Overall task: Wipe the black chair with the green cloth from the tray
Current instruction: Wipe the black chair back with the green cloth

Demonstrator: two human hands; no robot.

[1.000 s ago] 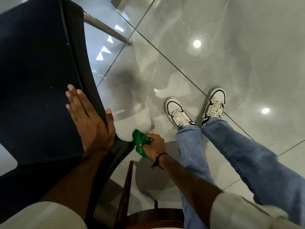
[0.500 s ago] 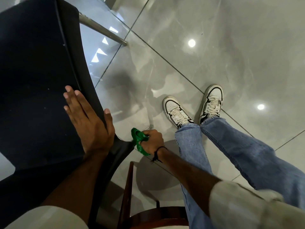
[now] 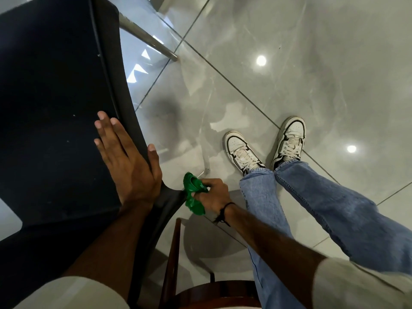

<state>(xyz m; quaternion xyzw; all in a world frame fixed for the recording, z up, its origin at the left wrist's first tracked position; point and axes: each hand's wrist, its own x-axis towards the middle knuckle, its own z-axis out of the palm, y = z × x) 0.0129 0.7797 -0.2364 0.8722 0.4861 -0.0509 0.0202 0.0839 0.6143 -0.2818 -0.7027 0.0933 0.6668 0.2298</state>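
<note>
The green cloth, a small crumpled wad with a glossy, creased surface, sits bunched in my right hand, whose grip is curled tight around it; one lobe sticks out above the fist and another below. The cloth meets the outer right edge of the black chair at the rounded corner nearest me, where the rim curves inward.

The chair's seat is a broad, flat, matte panel, dark and finely textured, flecked with a few pale specks. A raised, smoothly curved black rim runs along its right side. My left hand lies flat on the seat just inside that rim, beside the cloth, fingers extended and close together, thumb spread against the rim; its grip holds nothing.

Beyond the chair, a slim tubular metal leg angles down to the floor, which is laid in large, polished grey tiles with marbled veining, thin dark grout lines and round light reflections. To the right of the chair stand my white lace-up sneakers with black trim, under loose blue denim jeans. A thin black cord bracelet circles my right wrist. Nearest me, below the chair, is a dark brown wooden piece with a curved, glossy edge.
</note>
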